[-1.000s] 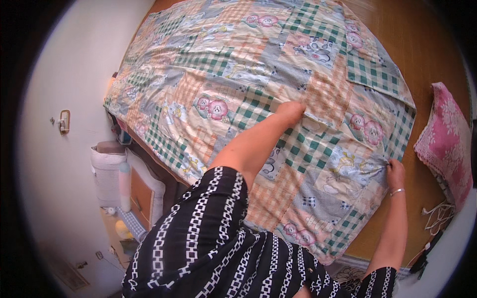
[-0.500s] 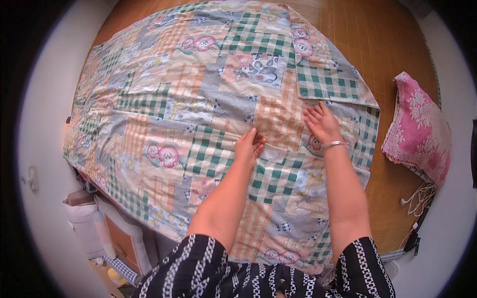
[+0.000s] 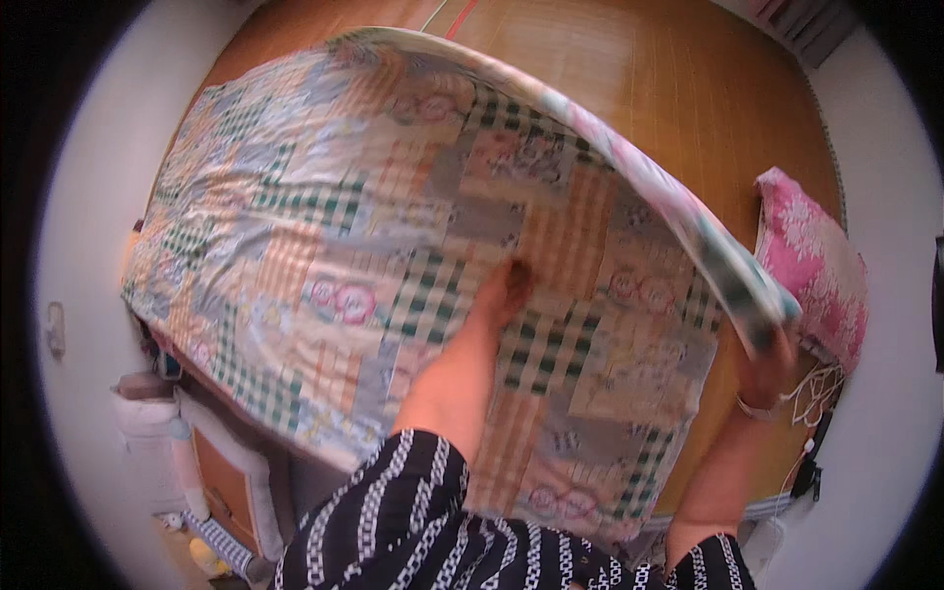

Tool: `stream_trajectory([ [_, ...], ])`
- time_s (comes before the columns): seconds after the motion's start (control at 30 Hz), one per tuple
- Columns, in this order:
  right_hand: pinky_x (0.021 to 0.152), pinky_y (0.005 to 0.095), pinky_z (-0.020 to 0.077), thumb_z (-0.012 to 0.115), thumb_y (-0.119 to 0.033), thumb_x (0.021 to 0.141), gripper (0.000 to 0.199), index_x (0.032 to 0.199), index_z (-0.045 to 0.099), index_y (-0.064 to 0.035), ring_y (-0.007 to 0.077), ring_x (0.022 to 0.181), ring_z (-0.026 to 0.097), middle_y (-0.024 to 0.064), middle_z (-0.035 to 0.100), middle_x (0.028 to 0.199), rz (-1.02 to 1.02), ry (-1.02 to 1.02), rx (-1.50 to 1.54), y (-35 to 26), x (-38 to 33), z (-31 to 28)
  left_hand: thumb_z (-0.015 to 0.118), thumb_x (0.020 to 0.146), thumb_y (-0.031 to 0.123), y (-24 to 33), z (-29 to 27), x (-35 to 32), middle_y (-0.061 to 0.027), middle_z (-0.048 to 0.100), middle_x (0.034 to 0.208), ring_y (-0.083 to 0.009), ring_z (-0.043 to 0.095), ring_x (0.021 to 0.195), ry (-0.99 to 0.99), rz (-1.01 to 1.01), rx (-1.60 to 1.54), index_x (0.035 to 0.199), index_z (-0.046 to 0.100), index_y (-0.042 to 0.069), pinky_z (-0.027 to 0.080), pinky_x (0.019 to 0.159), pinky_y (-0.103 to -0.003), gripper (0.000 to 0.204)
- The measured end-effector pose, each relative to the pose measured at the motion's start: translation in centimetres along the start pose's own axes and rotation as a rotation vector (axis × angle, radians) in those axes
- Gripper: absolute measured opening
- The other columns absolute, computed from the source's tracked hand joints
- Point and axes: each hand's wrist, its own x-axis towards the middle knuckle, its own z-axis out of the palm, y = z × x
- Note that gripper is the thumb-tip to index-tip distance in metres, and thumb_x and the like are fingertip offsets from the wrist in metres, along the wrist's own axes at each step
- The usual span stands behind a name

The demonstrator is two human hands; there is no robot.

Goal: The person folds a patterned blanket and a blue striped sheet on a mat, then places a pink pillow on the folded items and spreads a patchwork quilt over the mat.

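Observation:
A patchwork bed sheet (image 3: 393,265) with green checks, orange checks and printed flowers lies over a brown bed surface, wrinkled toward its left side. At its right corner my right hand (image 3: 769,369), blurred, grips the cloth. From there the sheet's far right edge rises off the bed in a long arched band. My left hand (image 3: 503,292) is over the middle of the sheet, by a green-checked patch. Its fingers look curled, but blur hides whether any cloth is in them.
A pink flowered pillow (image 3: 816,265) lies at the right, just past my right hand. White cables (image 3: 818,393) and a black power strip (image 3: 811,462) are below it. A padded pale chair (image 3: 231,462) stands at the lower left, beside a wall.
My right hand has moved right and nearer me, now holding the sheet's corner. The folded-back flap has come up with the far right edge. My left hand has shifted slightly.

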Motion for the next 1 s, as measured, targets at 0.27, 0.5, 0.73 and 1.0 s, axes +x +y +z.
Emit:
stream_trajectory([
  [0.27, 0.097, 0.0444, 0.0314, 0.052, -0.043, 0.081, 0.058, 0.123, 0.042, -0.0037, 0.0289, 0.115, 0.041, 0.0104, 0.045, 0.125, 0.913, 0.668, 1.104, 2.5, -31.1, -10.6, 0.038, 0.088, 0.043, 13.8, -16.7, -14.4, -0.0062, 0.05, 0.115, -0.0251, 0.047, 0.105, -0.205, 0.548, -0.269, 0.113, 0.049, 0.011, 0.038, 0.088, -0.041, 0.043],
  [0.5, 0.101, 0.0443, 0.0239, 0.045, -0.05, 0.082, 0.063, 0.125, 0.038, -0.0044, 0.0265, 0.12, 0.035, 0.0082, 0.04, 0.13, 1.243, 1.135, 1.535, -0.7, -36.6, 3.5, 0.034, 0.082, 0.056, 19.2, -29.4, -22.2, -0.0073, 0.044, 0.124, -0.029, 0.04, 0.113, 0.185, 0.645, -0.183, 0.12, 0.046, 0.014, 0.027, 0.098, -0.047, 0.058],
  [0.73, 0.086, 0.0421, 0.0436, 0.05, -0.022, 0.085, 0.031, 0.108, 0.053, -0.0023, 0.0247, 0.1, 0.052, 0.0111, 0.055, 0.109, 1.363, 0.791, 1.144, 2.4, -32.6, 2.7, 0.034, 0.078, 0.063, 21.8, -26.2, -24.8, -0.0092, 0.04, 0.128, -0.0314, 0.039, 0.115, 0.521, 0.628, -0.481, 0.123, 0.043, 0.01, 0.03, 0.097, -0.049, 0.07],
  [1.0, 0.086, 0.0361, 0.0433, 0.05, -0.018, 0.086, 0.026, 0.105, 0.052, 0.0002, 0.0223, 0.094, 0.053, 0.0101, 0.055, 0.105, 0.562, 0.509, 1.101, -3.4, -6.7, -8.2, 0.053, 0.083, 0.035, 47.8, -21.0, -23.3, -0.0123, 0.057, 0.107, -0.0281, 0.055, 0.095, 0.042, 0.559, 0.192, 0.106, 0.054, 0.003, 0.044, 0.084, -0.045, 0.04],
])
